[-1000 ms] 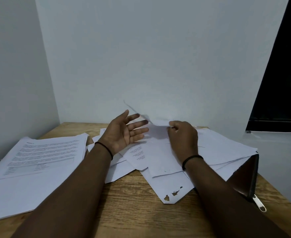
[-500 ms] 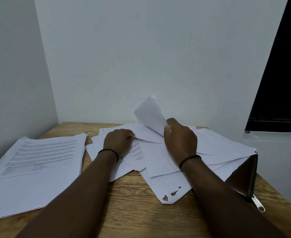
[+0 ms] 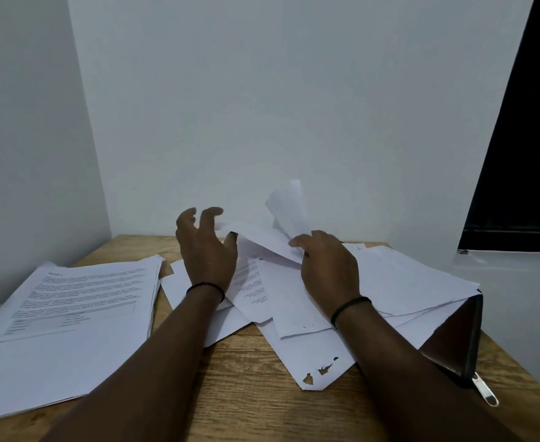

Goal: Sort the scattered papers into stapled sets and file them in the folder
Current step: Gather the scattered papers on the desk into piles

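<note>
Scattered papers (image 3: 386,282) lie heaped toward the desk's (image 3: 246,403) far right, partly over a dark zippered folder (image 3: 453,342) at its right edge. The right hand (image 3: 327,266) pinches a lifted sheet (image 3: 286,208); the left hand (image 3: 206,247) hovers, fingers loosely spread. A tidier stack (image 3: 71,311) sits left; no stapling or filing visible yet

Printed lines cover the top sheet (image 3: 71,298) of the left stack and a sheet (image 3: 251,283) between the hands; none can be read.
</note>
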